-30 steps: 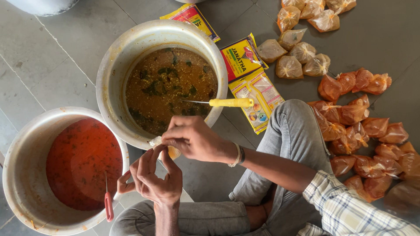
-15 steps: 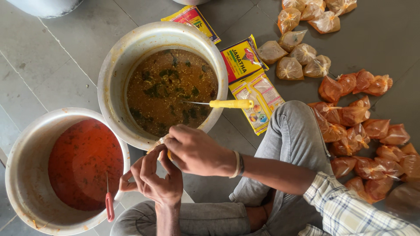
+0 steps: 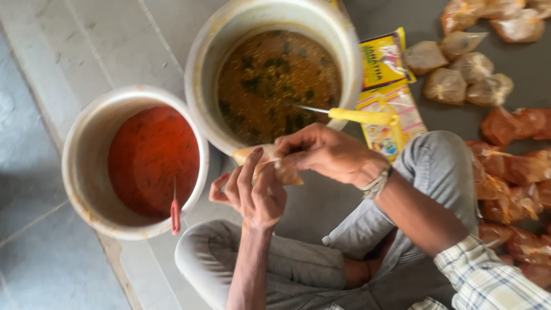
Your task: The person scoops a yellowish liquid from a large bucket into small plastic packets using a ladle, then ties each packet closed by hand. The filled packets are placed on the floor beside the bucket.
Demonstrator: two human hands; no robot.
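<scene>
Head cam's kinda blurry, but my left hand (image 3: 252, 192) and right hand (image 3: 327, 155) both pinch a small filled bag (image 3: 274, 167), mostly hidden by fingers, just beside the brown curry pot (image 3: 252, 17).

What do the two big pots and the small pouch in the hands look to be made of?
Both pots, red-sauce pot and brown-curry pot: likely aluminium, with dull grey, stained rims. Pouch, held by left hand and right hand: seemingly thin clear plastic film, contents showing through.

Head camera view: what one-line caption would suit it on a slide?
Both hands, left hand and right hand, grip a small filled bag beside two pots of curry.
</scene>
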